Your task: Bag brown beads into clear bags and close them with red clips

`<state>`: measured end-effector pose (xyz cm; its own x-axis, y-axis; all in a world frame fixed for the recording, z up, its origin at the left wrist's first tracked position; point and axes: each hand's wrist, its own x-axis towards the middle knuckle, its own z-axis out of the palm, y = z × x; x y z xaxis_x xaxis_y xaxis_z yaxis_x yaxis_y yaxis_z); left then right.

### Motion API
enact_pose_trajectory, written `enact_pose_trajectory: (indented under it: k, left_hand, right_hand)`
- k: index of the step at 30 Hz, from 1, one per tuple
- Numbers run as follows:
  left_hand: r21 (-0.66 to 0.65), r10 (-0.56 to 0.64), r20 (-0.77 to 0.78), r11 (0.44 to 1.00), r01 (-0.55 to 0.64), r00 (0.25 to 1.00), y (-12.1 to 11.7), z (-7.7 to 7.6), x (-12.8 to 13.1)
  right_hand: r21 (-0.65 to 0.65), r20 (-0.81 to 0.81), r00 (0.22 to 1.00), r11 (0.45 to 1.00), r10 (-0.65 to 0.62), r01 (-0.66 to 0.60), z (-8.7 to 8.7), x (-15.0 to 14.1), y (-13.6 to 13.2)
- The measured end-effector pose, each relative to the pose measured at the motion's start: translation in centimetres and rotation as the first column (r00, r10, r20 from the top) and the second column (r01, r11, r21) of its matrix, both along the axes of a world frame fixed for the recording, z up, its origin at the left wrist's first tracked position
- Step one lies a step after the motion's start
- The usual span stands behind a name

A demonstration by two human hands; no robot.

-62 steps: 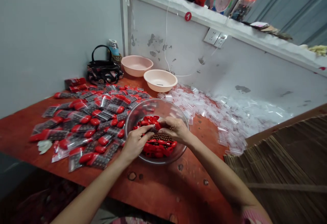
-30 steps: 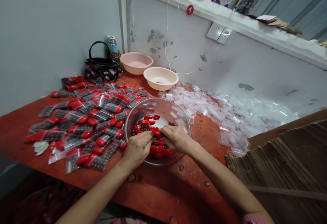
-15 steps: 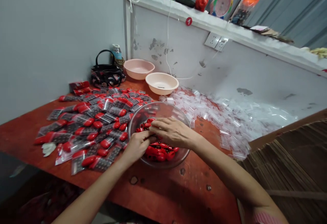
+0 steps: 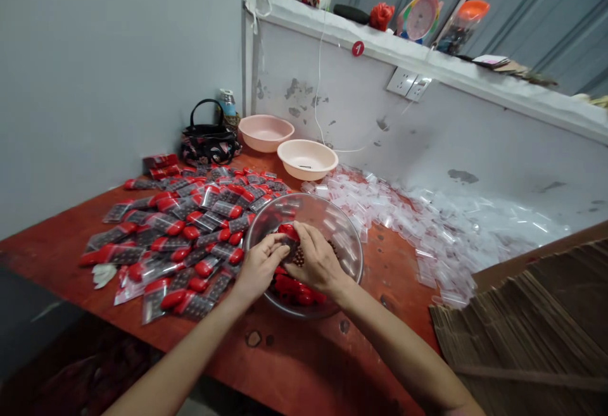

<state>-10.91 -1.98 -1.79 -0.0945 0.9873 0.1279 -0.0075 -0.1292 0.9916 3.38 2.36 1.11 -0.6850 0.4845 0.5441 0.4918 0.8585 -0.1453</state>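
Note:
Over a clear bowl (image 4: pixel 354 277), my two hands meet around a small red-topped clear pack (image 4: pixel 288 232) with dark contents. My left hand (image 4: pixel 259 267) pinches its near left side between thumb and fingers. Curved round its right side is my right hand (image 4: pixel 319 261), which hides part of it. Inside the bowl are small brown beads (image 4: pixel 299 256) and shiny red plastic pieces (image 4: pixel 297 289). To the left spreads a pile of red-ended clear packs (image 4: pixel 164 223) filled with dark beads. Clear plastic sleeves (image 4: pixel 394 213) lie heaped to the right.
Pink basin (image 4: pixel 266 144) and cream basin (image 4: pixel 308 172) stand at the back of the red table (image 4: pixel 304 365), beside a black handbag (image 4: pixel 209 150). Stacked cardboard (image 4: pixel 522 321) is at the right. A ledge (image 4: pixel 380 42) with several items runs along the wall.
My right hand covered the held piece half a second ago; now it has drawn back to its right side, and the red top shows. The whole view has shifted slightly.

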Motion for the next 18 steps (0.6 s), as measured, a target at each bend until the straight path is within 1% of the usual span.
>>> enact_pose_trajectory:
  k: [5, 8, 12, 14, 16, 18]
  left_hand:
    - [0.0, 0.0, 0.084, 1.0, 0.0, 0.996, 0.2, -0.2, 0.1]
    - [0.005, -0.003, 0.128, 1.0, 0.002, 0.992, 0.4, 0.0, 0.1]
    - [-0.032, 0.072, 0.195, 0.997, -0.067, 0.978, 0.7, 0.4, 0.4]
    - [-0.045, 0.097, 0.213, 0.995, -0.089, 0.972, 0.9, 0.6, 0.6]
    - [-0.053, 0.108, 0.218, 0.994, -0.099, 0.97, 1.1, 0.7, 0.4]
    - [-0.059, 0.148, 0.207, 0.989, -0.139, 0.967, 1.5, 0.6, -0.8]
  right_hand:
    - [0.072, -0.028, 1.0, 0.997, 0.008, -0.006, -0.5, -0.2, 0.6]
    - [0.054, -0.011, 1.0, 0.999, -0.002, 0.003, -0.4, -0.2, 0.9]
    - [-0.074, 0.021, 0.998, 0.996, 0.051, -0.049, 0.5, 0.0, 0.9]
    - [-0.143, -0.006, 0.998, 0.988, 0.061, -0.062, 1.0, 0.5, 0.9]
    - [-0.21, -0.077, 0.997, 0.977, 0.015, -0.031, 1.5, 1.7, 1.3]
    - [-0.289, -0.198, 0.975, 0.956, -0.1, 0.04, 1.8, 3.7, 2.5]
